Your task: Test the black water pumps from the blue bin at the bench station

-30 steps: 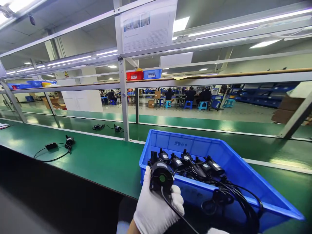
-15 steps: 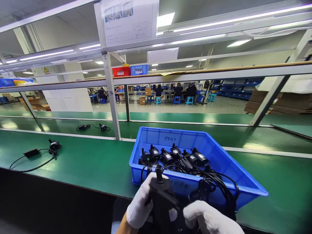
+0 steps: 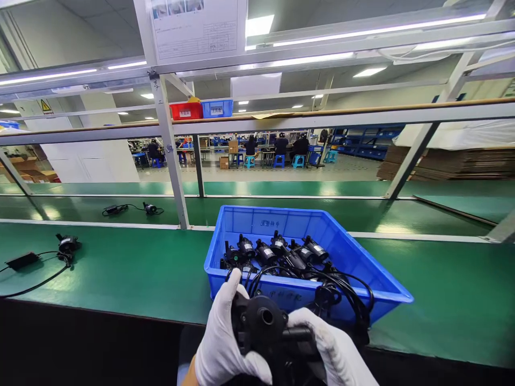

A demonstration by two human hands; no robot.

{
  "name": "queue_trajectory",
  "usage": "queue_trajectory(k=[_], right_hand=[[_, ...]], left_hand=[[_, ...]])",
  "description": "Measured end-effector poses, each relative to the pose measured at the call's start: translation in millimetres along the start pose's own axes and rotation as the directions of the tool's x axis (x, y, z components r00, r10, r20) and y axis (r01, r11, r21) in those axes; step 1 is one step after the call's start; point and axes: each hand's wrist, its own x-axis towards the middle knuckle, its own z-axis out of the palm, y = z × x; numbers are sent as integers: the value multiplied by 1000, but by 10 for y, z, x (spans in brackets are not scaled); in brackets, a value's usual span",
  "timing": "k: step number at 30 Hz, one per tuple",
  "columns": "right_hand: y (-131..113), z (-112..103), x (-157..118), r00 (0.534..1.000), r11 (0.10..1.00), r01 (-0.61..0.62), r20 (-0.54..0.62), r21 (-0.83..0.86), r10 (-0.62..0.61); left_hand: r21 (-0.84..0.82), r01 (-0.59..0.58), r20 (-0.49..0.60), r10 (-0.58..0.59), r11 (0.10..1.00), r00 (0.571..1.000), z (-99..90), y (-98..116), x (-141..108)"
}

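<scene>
Black pump [image 3: 263, 327]: clasped by gloved left hand [image 3: 221, 343] and right hand [image 3: 333, 354]; trailing cable could snag blue bin [image 3: 386, 284], likely jerking grip.

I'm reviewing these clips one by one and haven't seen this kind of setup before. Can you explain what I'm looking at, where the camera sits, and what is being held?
There is no machine here: a person works with two hands in white gloves. The single camera is worn on the person's head and looks forward and down, so the hands appear at the bottom edge.

The left hand and the right hand together grip one small black pump-like part, with a round opening facing the camera.

Just beyond them, a blue bin sits on the green work surface. It holds more black parts of the same kind with tangled black cables. Further left, two more such parts with cables lie loose: one on the near surface, one on the lane behind.

A metal frame carries a printed sheet. Other people sit at benches far behind.
</scene>
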Motion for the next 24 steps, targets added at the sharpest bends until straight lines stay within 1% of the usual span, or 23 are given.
queue_trajectory(k=[3,6,7,9,11,12,13,14,15,16,17,18,19,20,22,24], right_hand=[[27,-20,4,999,1000,12,32,-3,-12],[-2,-50,0,998,996,-27,51,88,22],[-21,-62,7,998,995,-40,49,94,35],[-64,-87,38,999,999,-50,13,6,50],[-99,-110,78,999,993,-39,-29,-114,36],[-108,-122,95,1000,990,-11,-27,-140,8],[-106,-138,108,999,989,45,0,-142,-46],[-95,-160,115,991,982,133,41,-133,-128],[-73,-187,118,971,963,233,78,-135,-224],[-43,-220,116,942,930,332,107,-159,-318],[-9,-254,112,913,893,405,127,-198,-386],[22,-284,107,893,862,449,141,-236,-427],[45,-304,103,886,848,463,145,-259,-440],[54,-308,103,890,852,456,134,-259,-436],[19,-258,115,923,899,384,98,-210,-371],[-85,-142,144,962,945,271,35,-184,-269]], left_hand=[[34,37,-6,-36,999,999,15,67,31],[92,59,-11,-59,994,998,45,123,39],[107,65,-18,-64,992,998,59,139,39],[136,67,-25,-64,988,998,84,166,31],[186,12,-7,-11,983,1000,82,181,9],[225,-51,16,48,973,999,64,182,-8],[268,-135,44,128,954,991,31,177,-28],[308,-223,72,211,925,975,-15,165,-51],[339,-301,93,286,891,954,-72,146,-75],[361,-350,98,338,864,936,-134,122,-99],[375,-359,86,354,855,931,-193,94,-122],[379,-347,65,349,858,935,-243,66,-142],[377,-326,41,336,867,941,-276,42,-159],[371,-300,20,315,879,949,-286,27,-173],[342,-220,10,231,914,973,-232,30,-186],[282,-86,5,89,956,996,-98,77,-175]])
